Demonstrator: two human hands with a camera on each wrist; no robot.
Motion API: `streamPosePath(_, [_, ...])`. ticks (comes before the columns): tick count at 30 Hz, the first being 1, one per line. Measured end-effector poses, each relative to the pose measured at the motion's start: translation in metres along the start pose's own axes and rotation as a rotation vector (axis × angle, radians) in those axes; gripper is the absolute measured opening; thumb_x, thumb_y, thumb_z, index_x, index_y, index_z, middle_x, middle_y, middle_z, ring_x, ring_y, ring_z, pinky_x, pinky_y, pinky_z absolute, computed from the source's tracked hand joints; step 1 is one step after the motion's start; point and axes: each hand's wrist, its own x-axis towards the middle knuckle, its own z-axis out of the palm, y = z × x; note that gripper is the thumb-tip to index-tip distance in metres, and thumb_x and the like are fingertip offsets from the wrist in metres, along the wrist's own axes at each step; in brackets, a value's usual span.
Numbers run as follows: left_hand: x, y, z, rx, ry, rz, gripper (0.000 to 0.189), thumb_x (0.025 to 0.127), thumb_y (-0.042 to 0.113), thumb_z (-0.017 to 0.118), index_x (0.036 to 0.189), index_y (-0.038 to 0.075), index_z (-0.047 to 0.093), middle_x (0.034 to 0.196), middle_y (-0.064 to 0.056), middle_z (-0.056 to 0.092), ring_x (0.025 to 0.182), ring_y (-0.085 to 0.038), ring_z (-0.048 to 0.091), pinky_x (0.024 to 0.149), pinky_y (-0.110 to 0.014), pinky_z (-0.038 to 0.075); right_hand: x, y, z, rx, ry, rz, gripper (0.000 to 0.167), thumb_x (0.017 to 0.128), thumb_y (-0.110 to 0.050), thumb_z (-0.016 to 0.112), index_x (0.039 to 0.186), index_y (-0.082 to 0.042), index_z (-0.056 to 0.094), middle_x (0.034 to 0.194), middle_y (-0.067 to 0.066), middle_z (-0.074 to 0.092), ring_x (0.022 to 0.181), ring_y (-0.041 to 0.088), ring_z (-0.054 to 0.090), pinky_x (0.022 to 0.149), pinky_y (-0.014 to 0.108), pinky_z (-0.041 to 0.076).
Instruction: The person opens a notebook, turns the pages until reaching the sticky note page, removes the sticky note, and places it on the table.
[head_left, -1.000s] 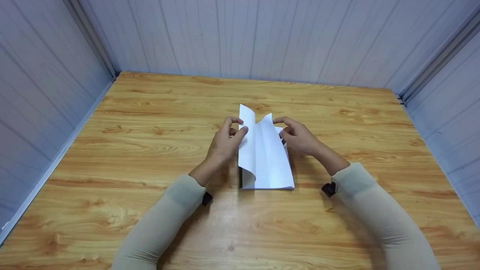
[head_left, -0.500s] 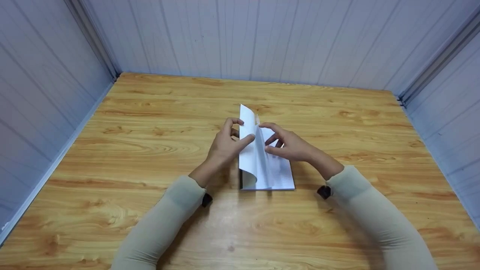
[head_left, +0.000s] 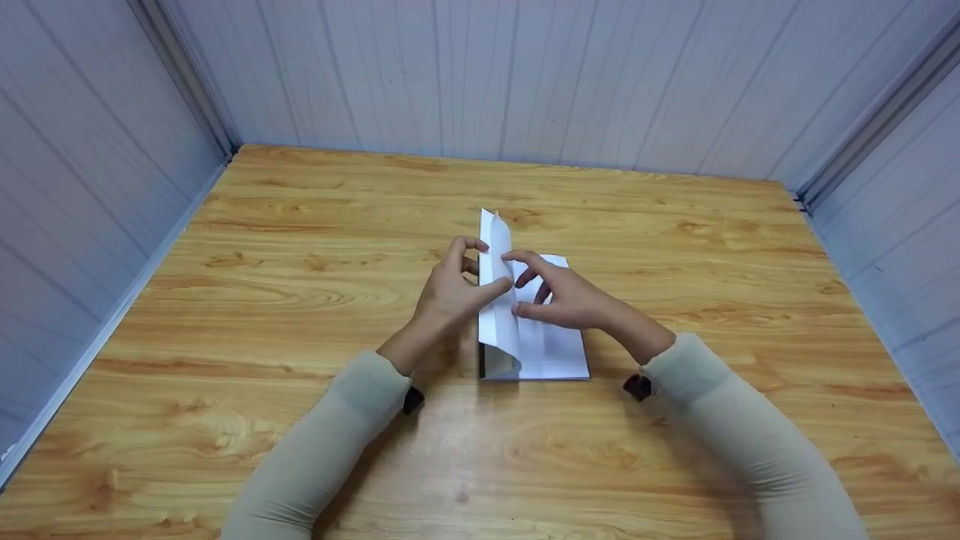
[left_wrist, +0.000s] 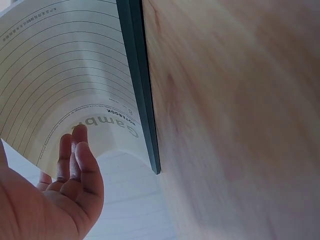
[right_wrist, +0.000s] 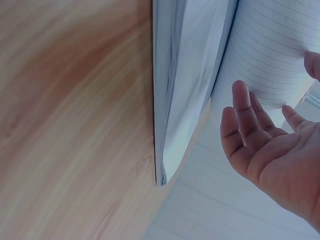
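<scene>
An open notebook lies on the table, with a lifted sheaf of pages standing curled along its left side. My left hand holds these pages, thumb across their right face and fingers on the left. In the left wrist view, ruled lines and "NOTEBOOK" print show on the curled page beside the dark spine. At the pages' right face is my right hand, its thumb and forefinger tips right at the paper. Its other fingers are loosely bent over the lower pages, holding nothing.
The wood-grain table spreads around the notebook. Pale panelled walls stand behind it and at both sides. A small dark object sits under the right wrist, and a similar one under the left.
A page that stood at the right has swung left against the pages in my left hand. My right hand moved left with it; my left thumb has reached farther right over the paper.
</scene>
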Motion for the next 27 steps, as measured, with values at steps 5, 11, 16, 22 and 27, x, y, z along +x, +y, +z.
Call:
streamPosePath(5, [0.0, 0.0, 0.0, -0.017, -0.032, -0.01, 0.051, 0.077, 0.025, 0.073, 0.12, 0.025, 0.045, 0.097, -0.005, 0.065, 0.076, -0.019, 0.067, 0.065, -0.03, 0.055, 0.001, 0.002, -0.002, 0.006, 0.027, -0.018, 0.067, 0.089, -0.031, 0.066, 0.146, -0.036, 0.032, 0.126, 0.011, 0.057, 0.089, 0.023, 0.064, 0.075, 0.037, 0.052])
streamPosePath(11, [0.001, 0.001, 0.001, -0.081, -0.05, -0.004, 0.05, 0.08, 0.015, 0.067, 0.122, 0.024, 0.042, 0.1, -0.007, 0.064, 0.073, -0.021, 0.065, 0.065, -0.03, 0.054, 0.004, 0.012, -0.011, -0.025, 0.109, -0.032, 0.051, 0.089, -0.022, 0.064, 0.135, -0.01, 0.049, 0.124, 0.019, 0.059, 0.099, 0.033, 0.062, 0.085, 0.046, 0.051])
streamPosePath(16, [0.001, 0.002, 0.002, -0.069, -0.054, -0.005, 0.048, 0.082, 0.017, 0.065, 0.123, 0.029, 0.043, 0.107, -0.004, 0.062, 0.076, -0.021, 0.063, 0.067, -0.029, 0.053, 0.006, 0.023, -0.02, -0.117, 0.161, 0.036, 0.042, 0.088, -0.022, 0.064, 0.125, -0.004, 0.057, 0.126, 0.017, 0.058, 0.113, 0.034, 0.055, 0.096, 0.05, 0.045])
streamPosePath(22, [0.001, 0.002, 0.002, -0.028, -0.058, -0.003, 0.043, 0.084, 0.017, 0.063, 0.122, 0.03, 0.045, 0.115, -0.004, 0.059, 0.078, -0.02, 0.059, 0.07, -0.029, 0.049, 0.005, 0.036, -0.025, -0.318, 0.202, 0.121, 0.038, 0.087, -0.031, 0.063, 0.118, -0.01, 0.063, 0.119, 0.013, 0.059, 0.11, 0.032, 0.051, 0.093, 0.05, 0.043])
streamPosePath(27, [0.001, 0.0, 0.002, -0.02, -0.062, 0.003, 0.042, 0.085, 0.018, 0.062, 0.122, 0.027, 0.045, 0.114, -0.004, 0.058, 0.078, -0.019, 0.058, 0.07, -0.029, 0.049, 0.003, 0.044, -0.026, -0.431, 0.195, 0.191, 0.045, 0.086, -0.038, 0.062, 0.124, -0.016, 0.061, 0.125, 0.014, 0.055, 0.112, 0.036, 0.045, 0.089, 0.054, 0.039])
